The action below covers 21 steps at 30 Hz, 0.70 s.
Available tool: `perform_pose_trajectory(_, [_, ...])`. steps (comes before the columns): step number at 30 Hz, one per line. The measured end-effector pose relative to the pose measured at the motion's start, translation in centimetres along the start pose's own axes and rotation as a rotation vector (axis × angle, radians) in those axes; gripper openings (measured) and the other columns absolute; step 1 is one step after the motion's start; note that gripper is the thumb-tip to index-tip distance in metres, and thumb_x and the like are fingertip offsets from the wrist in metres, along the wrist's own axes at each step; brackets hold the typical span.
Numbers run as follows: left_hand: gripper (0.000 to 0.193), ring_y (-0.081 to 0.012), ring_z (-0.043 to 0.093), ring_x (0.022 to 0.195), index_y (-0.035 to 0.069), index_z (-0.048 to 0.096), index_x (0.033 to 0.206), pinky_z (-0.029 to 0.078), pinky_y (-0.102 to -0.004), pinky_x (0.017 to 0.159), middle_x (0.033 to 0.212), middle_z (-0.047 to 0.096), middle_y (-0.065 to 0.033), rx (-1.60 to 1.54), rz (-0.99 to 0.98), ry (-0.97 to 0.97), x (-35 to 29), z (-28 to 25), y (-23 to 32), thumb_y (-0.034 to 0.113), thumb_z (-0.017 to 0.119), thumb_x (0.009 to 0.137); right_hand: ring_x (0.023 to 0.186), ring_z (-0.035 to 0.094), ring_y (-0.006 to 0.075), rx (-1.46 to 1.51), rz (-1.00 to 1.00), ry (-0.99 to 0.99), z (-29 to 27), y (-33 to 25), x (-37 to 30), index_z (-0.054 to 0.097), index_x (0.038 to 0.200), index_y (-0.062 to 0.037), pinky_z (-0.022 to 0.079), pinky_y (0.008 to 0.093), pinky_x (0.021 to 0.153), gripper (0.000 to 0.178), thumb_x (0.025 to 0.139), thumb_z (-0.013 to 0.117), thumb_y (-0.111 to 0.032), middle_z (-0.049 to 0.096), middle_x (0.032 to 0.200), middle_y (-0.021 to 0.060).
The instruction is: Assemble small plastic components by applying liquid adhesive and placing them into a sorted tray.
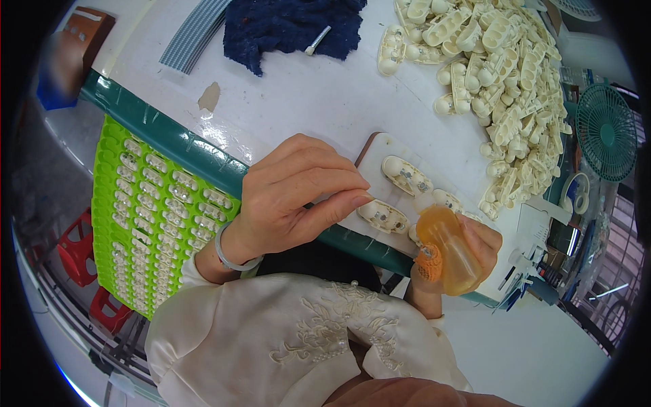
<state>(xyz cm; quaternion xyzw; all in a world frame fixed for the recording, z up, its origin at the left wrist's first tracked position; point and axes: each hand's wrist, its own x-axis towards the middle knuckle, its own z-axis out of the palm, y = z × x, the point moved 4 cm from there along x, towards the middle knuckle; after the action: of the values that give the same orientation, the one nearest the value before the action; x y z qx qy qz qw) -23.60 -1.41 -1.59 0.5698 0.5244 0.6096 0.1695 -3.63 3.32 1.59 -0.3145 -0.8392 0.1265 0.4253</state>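
Observation:
My right hand (pixel 483 245) is wrapped round a translucent amber squeeze bottle (pixel 447 247), tilted with its top over the work. An orange textured cover (pixel 428 263) shows at one finger beside the bottle. My left hand (pixel 298 193) is held in a pinch, thumb against fingertips; whatever it may hold is too small to make out. Just past those fingertips, a cream oval plastic shell (pixel 383 216) lies on a white board (pixel 383 148) with a brown edge. A second cream shell (pixel 407 175) rests farther back, and others are partly hidden behind the bottle.
A large heap of cream shells (pixel 505 81) covers the table's far right. Dark blue cloth (pixel 291 30) with a small screw-like piece (pixel 317 41) lies at the back, beside grey ribbed strips (pixel 195 35). A green tray (pixel 105 203) of filled slots stands left; a green fan (pixel 605 132), right.

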Motion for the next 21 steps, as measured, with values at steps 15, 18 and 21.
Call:
perform_pose_trajectory(15, [0.014, -0.022, 0.057, 0.066, 0.0, 0.064, 0.076, 0.045, -0.0283, 0.06, 0.074, 0.063, -0.0092, -0.017, 0.018, -0.001, 0.2, -0.1, 0.1, 0.003, 0.071, 0.065, 0.079, 0.053, 0.0218, -0.084, -0.014, -0.072, 0.1, -0.6, 0.6, 0.049, 0.099, 0.0043, 0.047, 0.0253, 0.065, 0.036, 0.079, 0.064, -0.022, 0.051, 0.089, 0.0154])
perform_pose_trajectory(18, [0.014, -0.0221, 0.057, 0.066, 0.0, 0.064, 0.076, 0.045, -0.0284, 0.06, 0.074, 0.063, -0.0092, -0.017, 0.014, 0.001, 0.0, 0.0, -0.1, 0.002, 0.071, 0.064, 0.079, 0.053, 0.0216, -0.012, 0.008, -0.018, 0.1, 0.0, -0.3, 0.049, 0.098, 0.0042, 0.047, 0.025, 0.065, 0.038, 0.078, 0.065, -0.024, 0.051, 0.088, 0.0159])
perform_pose_trajectory(21, [0.015, -0.0221, 0.057, 0.066, 0.0, 0.064, 0.077, 0.045, -0.0283, 0.06, 0.074, 0.063, -0.0093, -0.011, 0.012, -0.007, 0.0, 0.0, -0.1, 0.002, 0.071, 0.064, 0.078, 0.053, 0.0212, -0.007, 0.042, 0.149, -0.8, 0.5, -1.0, 0.049, 0.098, 0.0037, 0.047, 0.0245, 0.065, 0.04, 0.077, 0.066, -0.027, 0.051, 0.088, 0.0162])
